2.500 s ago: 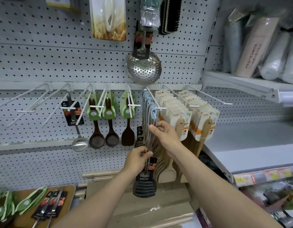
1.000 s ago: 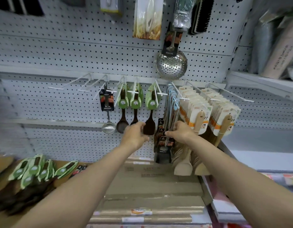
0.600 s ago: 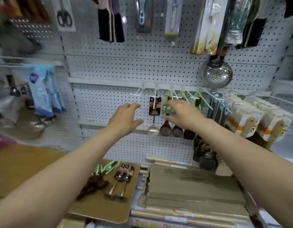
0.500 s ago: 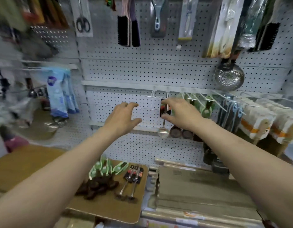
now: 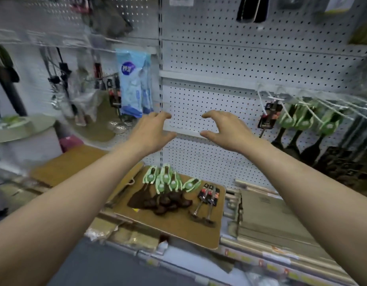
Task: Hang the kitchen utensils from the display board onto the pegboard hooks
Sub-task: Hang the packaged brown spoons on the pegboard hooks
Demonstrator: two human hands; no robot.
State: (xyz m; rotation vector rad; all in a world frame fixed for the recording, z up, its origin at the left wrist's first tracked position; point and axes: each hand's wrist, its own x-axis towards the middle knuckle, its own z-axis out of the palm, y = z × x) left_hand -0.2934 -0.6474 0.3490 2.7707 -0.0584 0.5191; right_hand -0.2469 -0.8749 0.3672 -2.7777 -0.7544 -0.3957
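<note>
Green-carded dark wooden utensils (image 5: 165,190) and two black-carded metal ones (image 5: 207,200) lie on the brown display board (image 5: 178,228), near centre. Above, left hand (image 5: 149,131) and right hand (image 5: 226,129) hover empty, fingers spread, before the pegboard (image 5: 230,65). Labels too blurred to read.

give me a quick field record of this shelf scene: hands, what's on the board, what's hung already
left hand: open, empty, raised before the white pegboard
right hand: open, empty, beside the left
brown display board: holds dark wooden utensils with green card tags and two metal utensils with black-red cards
already hung: green-tagged utensils on white hooks, right
</note>
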